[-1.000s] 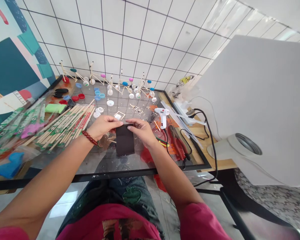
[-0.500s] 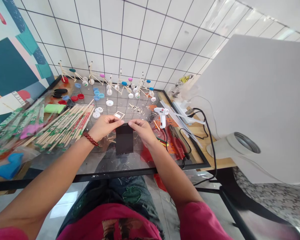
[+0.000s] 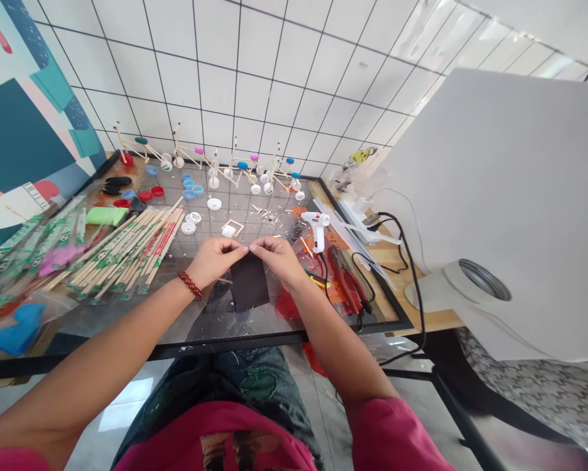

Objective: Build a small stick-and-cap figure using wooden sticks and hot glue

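Centre of frame: left hand [image 3: 216,261] and right hand [image 3: 280,261] close together, thumb tips almost meeting. Each pinches the top edge of a black sheet [image 3: 250,282] between thumb and fingers; fingers behind the edge partly hidden. Sheet hangs just below centre, slightly tilted, lower end towards frame right. Cannot tell whether its bottom edge touches the glass tabletop [image 3: 176,320]. Red-brown bead bracelet [image 3: 190,285] on the left wrist.

Just above the hands: a small wooden frame [image 3: 239,227], a white piece beside it. Wood scraps [image 3: 269,214] scattered to its upper right. White glue gun [image 3: 317,229] right of centre; red-handled pliers [image 3: 351,288] below it, towards lower right.

Left of the hands: wrapped sticks [image 3: 121,252] in a fanned heap, a light green packet [image 3: 106,216] at their upper end. Red caps [image 3: 151,193] and blue caps [image 3: 189,193] upper left of centre.

Along the tabletop's far edge, upper middle: a row of stick models [image 3: 243,165] with coloured ovals and white discs, tiled wall [image 3: 220,59] behind.
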Tool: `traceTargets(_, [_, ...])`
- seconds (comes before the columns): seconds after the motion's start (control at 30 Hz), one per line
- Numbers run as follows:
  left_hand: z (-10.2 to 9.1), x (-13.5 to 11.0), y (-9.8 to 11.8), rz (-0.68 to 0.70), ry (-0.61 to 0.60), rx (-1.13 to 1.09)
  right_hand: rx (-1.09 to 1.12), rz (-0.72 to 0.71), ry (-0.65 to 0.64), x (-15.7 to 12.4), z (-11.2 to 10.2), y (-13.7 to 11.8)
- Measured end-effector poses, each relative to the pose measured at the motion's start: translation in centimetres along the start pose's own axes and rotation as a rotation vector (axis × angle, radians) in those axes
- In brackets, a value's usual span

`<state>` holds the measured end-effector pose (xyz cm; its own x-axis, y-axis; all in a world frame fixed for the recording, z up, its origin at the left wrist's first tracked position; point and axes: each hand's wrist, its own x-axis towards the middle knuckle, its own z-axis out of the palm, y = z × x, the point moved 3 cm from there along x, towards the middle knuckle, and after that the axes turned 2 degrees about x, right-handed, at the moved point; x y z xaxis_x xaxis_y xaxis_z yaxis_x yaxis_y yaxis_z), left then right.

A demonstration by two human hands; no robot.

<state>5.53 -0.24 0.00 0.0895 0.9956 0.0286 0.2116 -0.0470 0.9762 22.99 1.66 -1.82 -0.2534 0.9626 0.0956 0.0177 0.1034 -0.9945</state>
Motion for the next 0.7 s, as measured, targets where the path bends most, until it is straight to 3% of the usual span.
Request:
traceTargets(0.27, [-0.4,-0.2,0.6,-0.026,0.154,-0.038,-0.051,-0.011,0.067,-0.1,0.0,-0.2])
traceTargets(0.47, [-1.6,0.6,0.7,-0.116,0.214,-0.234,-0.003,-0.021,-0.038,-0.6,0.5,-1.0])
traceTargets(0.53, [-1.9,0.6,1.0,-0.131,0.159,-0.271,0.017,-0.031,-0.041,-0.7,0.5,-1.2])
traceTargets(0.63, [-1.8,0.5,1.2,-0.188,-0.022,-0.305,0.02,-0.058,0.013,-0.9,0.3,-1.3])
traceTargets(0.7, [-1.9,0.5,1.1,-0.202,-0.05,-0.288,0.012,-0.073,0.029,-0.9,0.4,-1.3])
